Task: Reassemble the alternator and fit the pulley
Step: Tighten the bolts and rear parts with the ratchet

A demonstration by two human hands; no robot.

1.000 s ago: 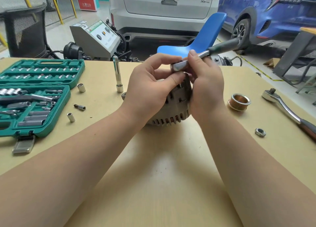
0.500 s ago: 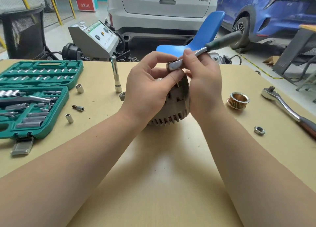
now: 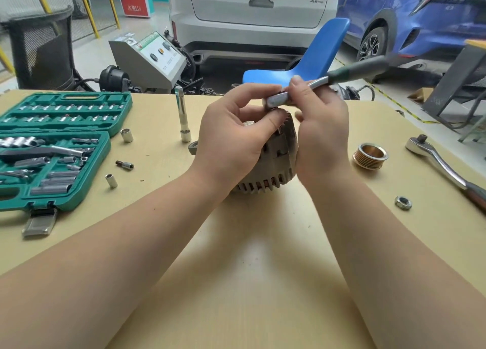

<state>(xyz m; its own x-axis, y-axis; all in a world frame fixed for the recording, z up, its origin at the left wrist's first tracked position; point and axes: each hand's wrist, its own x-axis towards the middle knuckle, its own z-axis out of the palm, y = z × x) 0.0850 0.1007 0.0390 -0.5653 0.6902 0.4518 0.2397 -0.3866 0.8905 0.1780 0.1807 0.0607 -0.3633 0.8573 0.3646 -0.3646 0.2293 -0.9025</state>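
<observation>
1. Alternator point(image 3: 273, 164) stands on the table point(image 3: 236, 283), centre, a little back from mid-depth, slotted rim facing the viewer. Both hands cover its upper part.
2. Left hand point(image 3: 231, 141) is curled over the alternator's top left, thumb and forefinger pinching the head of a small ratchet point(image 3: 302, 91).
3. Right hand point(image 3: 320, 128) grips the ratchet's steel shank just behind the head, fingers wrapped around it. The dark handle runs up and right, past the table's far edge; it is blurred.
4. Pulley point(image 3: 370, 155) lies flat on the table right of the alternator, apart from the right wrist. Nut point(image 3: 403, 202) lies nearer the viewer, to the pulley's right.
5. Large ratchet point(image 3: 444, 164) lies near the right edge, its handle running out of frame.
6. Socket case point(image 3: 52, 149) lies open at the left edge. Three loose sockets point(image 3: 126, 135) and a bit point(image 3: 125, 164) lie just right of it.
7. Extension bar point(image 3: 182, 117) stands upright left of the left hand.
8. Open tabletop lies in front of the alternator, between the forearms, to the near edge.
</observation>
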